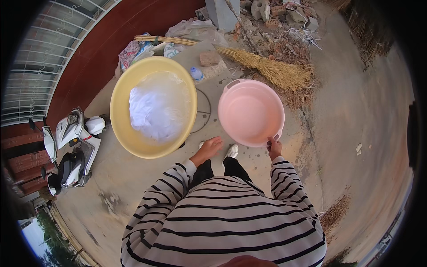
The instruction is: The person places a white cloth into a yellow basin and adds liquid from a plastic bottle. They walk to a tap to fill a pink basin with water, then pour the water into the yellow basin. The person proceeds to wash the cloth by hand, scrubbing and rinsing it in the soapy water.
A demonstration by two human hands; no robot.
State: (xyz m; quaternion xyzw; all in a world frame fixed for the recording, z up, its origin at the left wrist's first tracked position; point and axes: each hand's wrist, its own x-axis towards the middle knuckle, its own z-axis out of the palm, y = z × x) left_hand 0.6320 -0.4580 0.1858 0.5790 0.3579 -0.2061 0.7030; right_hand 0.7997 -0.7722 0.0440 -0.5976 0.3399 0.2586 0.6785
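A pink plastic basin [250, 113] with handle slots in its rim stands in front of me, slightly to the right. Its near right handle is gripped by my right hand [274, 147], the fingers closed round the rim. My left hand [209, 150] hangs between the two basins with its fingers stretched out, holding nothing. To the left is a larger yellow basin [116, 107] of cloudy, sudsy water. White cloth [149, 109] lies soaking in it, partly under the surface.
A metal ring stand [208, 111] shows beside the yellow basin. Beyond lie a straw broom [271, 69], a brick [209, 58], a plastic bottle [196, 74], and rubble [284, 18]. A white scooter [75, 147] is parked at the left, near a red wall [95, 49].
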